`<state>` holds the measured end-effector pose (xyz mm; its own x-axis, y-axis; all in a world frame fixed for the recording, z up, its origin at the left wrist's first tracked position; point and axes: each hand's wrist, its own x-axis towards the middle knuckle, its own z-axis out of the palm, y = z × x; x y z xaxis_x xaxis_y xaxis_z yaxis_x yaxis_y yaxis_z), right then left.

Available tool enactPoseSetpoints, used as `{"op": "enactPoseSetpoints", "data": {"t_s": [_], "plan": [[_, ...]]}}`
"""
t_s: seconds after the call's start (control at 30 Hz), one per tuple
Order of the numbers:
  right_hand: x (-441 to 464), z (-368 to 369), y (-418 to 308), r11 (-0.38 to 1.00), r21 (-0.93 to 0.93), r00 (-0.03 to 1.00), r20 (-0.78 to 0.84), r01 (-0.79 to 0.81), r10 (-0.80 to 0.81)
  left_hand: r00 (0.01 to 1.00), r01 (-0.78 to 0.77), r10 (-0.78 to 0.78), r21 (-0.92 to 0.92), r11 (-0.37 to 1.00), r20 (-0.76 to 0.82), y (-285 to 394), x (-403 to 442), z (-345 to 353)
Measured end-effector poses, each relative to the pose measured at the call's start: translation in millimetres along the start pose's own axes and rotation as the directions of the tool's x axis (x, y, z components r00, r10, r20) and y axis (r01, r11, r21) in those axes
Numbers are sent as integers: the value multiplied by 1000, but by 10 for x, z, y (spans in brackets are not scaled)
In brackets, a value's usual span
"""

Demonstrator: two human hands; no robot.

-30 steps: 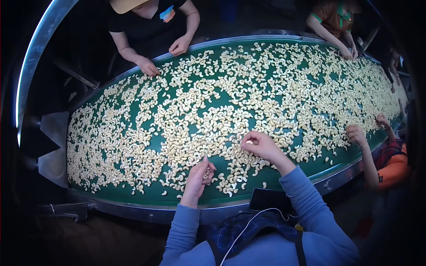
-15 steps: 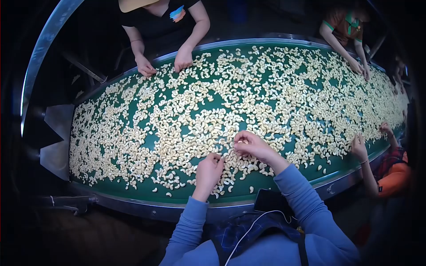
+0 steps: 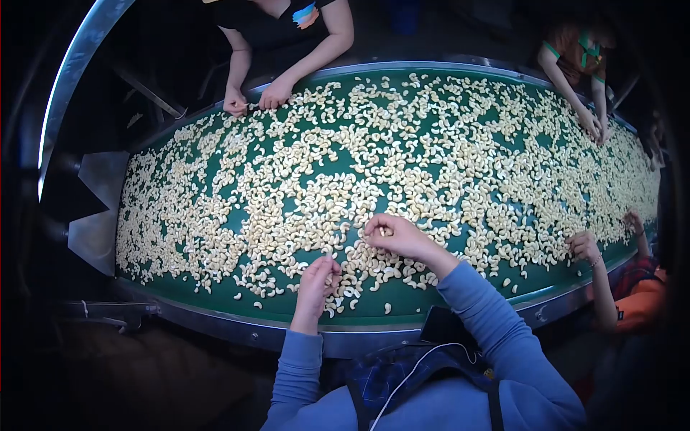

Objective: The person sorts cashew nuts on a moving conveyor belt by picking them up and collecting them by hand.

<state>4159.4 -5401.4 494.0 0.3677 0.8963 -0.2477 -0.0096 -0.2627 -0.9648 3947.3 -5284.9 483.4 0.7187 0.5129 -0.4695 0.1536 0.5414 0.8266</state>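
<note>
Pale cashew nuts (image 3: 287, 226) lie scattered and heaped over a green belt (image 3: 370, 305). My left hand (image 3: 315, 287) is low over the near side of the belt, thumb and fingers pinched together beside the nuts. A small pale bit shows at its fingertips, too small to name surely. My right hand (image 3: 399, 237) is above the nuts, further forward and to the right, its fingers curled in to meet the thumb. A pale cashew nut (image 3: 387, 231) shows within that curl. The two hands are apart.
Metal rails (image 3: 251, 337) edge the belt, and metal flaps (image 3: 93, 241) stand at its left end. Across the belt a person in black (image 3: 287, 43) handles nuts; another person (image 3: 575, 61) works at far right. A co-worker's hand (image 3: 583, 246) is on my right. A dark flat device (image 3: 442, 325) sits before me.
The nuts have shifted left along the belt. My left hand has moved left, its fingers now pointing upward, and my right hand slightly left. The co-worker opposite has brought both hands closer together.
</note>
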Motion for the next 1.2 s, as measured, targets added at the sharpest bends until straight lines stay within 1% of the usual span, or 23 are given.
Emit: {"op": "enactPoseSetpoints", "data": {"t_s": [0.03,0.07,0.13,0.23,0.33,0.37,0.4,0.47,0.5,0.53,0.57,0.6,0.67,0.77,0.87,0.9,0.97,1.0,1.03,1.1,1.13,1.17,1.2], "plan": [[-30,35,9,941,-308,986,-42,143,-163,999,36,-36,-10,999,-16,10,-24,16],[-57,110,18,771,-586,945,-27,249,-325,997,63,-63,-3,998,-37,48,-54,60],[-120,340,60,665,-733,931,-131,140,-340,989,-3,50,323,946,-136,24,-21,173],[23,364,309,605,-781,925,-104,152,-366,907,-211,412,756,620,-85,40,-145,448],[-113,10,-72,926,-376,998,17,-46,56,912,-45,402,955,294,-81,13,-203,675],[-195,-94,-250,960,-131,966,48,-247,255,904,-49,422,965,258,-67,-66,-176,689],[-126,-163,67,998,-3,995,87,-57,57,900,-56,430,960,274,-70,-130,-149,685],[-259,-174,32,927,336,982,134,-170,131,890,-76,450,951,301,-71,-208,-96,637],[-313,-179,-67,973,141,967,201,-185,155,884,-133,463,913,385,-67,-202,-79,597],[-342,-168,-135,982,-60,946,261,-181,191,919,-132,369,772,622,-141,-273,-27,493],[-312,-57,-43,932,-343,957,291,113,-9,919,-143,353,686,713,-175,-215,-54,484],[-332,94,-7,816,-465,933,269,343,-239,919,-153,334,590,793,-210,-157,-87,472],[-378,357,116,647,-654,917,224,392,-329,933,-75,236,494,866,-273,-107,-154,413],[-311,480,360,591,-715,921,210,373,-328,914,-80,231,410,909,-334,-115,-275,431],[-488,93,13,871,-413,940,312,267,-141,899,-67,247,444,894,-363,-395,-215,264],[-599,-89,-141,936,-342,929,366,84,50,862,-20,318,600,800,-396,-438,-184,313],[-750,-336,66,980,76,918,371,-183,143,902,-101,235,354,930,-362,-342,-226,579],[-865,-422,159,908,287,905,385,-305,183,922,-123,192,216,969,-336,-226,-306,796],[-1011,-486,145,817,440,903,376,-372,209,930,-191,229,153,970,-288,-154,-347,1087],[-1242,-526,128,539,725,898,280,-429,339,919,-360,384,204,910,-90,-268,-365,1553],[-1352,-535,114,366,834,877,254,-412,409,872,-479,488,288,829,44,-225,-410,1902],[-1463,-590,88,300,885,884,215,-356,415,866,-498,440,342,797,236,-298,-379,2056],[-1521,-647,279,221,942,925,166,-251,343,767,-641,505,498,585,395,-350,-309,2200]]}}
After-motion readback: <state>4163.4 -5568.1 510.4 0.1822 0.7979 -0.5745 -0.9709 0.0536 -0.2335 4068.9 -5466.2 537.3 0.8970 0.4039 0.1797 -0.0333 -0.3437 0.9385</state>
